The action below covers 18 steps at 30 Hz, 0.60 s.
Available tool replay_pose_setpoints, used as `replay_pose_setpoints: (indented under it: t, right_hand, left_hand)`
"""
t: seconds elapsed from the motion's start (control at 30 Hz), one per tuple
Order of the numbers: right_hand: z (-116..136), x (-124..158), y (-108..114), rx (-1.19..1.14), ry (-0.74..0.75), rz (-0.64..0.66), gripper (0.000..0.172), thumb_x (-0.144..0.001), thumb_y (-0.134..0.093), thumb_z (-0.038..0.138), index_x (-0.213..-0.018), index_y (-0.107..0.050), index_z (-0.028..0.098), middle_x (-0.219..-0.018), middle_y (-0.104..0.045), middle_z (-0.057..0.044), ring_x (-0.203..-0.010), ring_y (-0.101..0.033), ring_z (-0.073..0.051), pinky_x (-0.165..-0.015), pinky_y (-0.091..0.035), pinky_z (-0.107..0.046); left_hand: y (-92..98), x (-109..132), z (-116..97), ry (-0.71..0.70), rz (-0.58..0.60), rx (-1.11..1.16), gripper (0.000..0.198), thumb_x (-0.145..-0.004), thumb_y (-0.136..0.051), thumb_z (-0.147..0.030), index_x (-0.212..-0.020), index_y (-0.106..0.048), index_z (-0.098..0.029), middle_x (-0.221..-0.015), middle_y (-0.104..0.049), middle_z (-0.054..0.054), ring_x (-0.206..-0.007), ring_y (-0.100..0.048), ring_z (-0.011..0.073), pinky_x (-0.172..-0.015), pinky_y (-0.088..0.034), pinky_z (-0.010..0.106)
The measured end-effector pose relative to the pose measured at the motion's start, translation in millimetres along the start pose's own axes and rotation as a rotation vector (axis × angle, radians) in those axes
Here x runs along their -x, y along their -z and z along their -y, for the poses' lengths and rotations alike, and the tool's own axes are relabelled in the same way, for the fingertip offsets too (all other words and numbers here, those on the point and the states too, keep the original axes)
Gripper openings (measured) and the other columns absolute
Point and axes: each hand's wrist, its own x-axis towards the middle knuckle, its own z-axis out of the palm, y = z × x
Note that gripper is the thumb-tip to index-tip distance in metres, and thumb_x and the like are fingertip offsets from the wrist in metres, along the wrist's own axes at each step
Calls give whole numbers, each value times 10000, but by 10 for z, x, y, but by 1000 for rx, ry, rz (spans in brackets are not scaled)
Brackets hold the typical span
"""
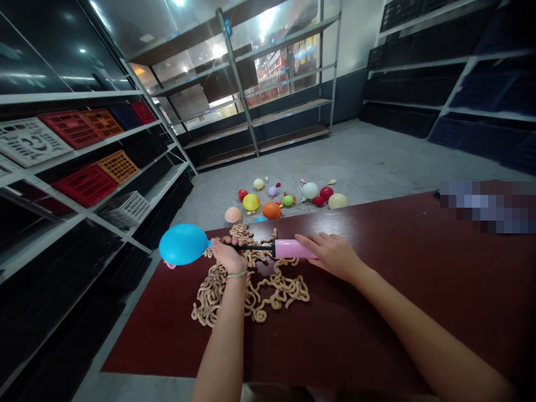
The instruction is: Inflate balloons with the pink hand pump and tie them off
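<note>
My left hand [228,254] is closed around the neck of a half-inflated blue balloon [183,244], pinching it onto the black nozzle of a hand pump. The balloon sticks out past the table's left edge. My right hand [330,254] grips the pink barrel of the pump [288,249], which lies level between both hands above the dark red table [377,290]. Under my hands a long beige twisted rope or chain of uninflated balloons [251,287] lies in a loose tangle on the table.
Several inflated balloons of many colours [272,209] lie on the grey floor beyond the table. Metal shelving with red, orange and white crates [86,184] lines the left side. More shelves stand at the back and right. A blurred patch covers the table's far right.
</note>
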Motion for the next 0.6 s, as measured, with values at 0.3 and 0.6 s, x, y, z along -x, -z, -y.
replay_pose_setpoints:
  t: [0.3, 0.6]
  right_hand:
    - [417, -15, 60, -68, -37, 72, 609, -906, -585, 409, -1465, -433, 221, -1095, -666, -99, -885, -611, -222, -655, -349, -296]
    - [421, -59, 67, -133, -13, 43, 604, -930, -554, 394, -1492, -395, 241, -1049, -665, -72, -842, -611, -201, -640, -351, -292]
  left_hand:
    - [24, 126, -10, -21, -102, 17, 167, -914, -468, -322, -843, -344, -235, -638, -310, -80, -440, -338, 65, -425, -264, 189]
    - [-29, 201, 151, 60, -20, 2, 196, -932, -460, -355, -826, -349, -232, -616, -322, -83, -437, -356, 66, -436, -290, 181]
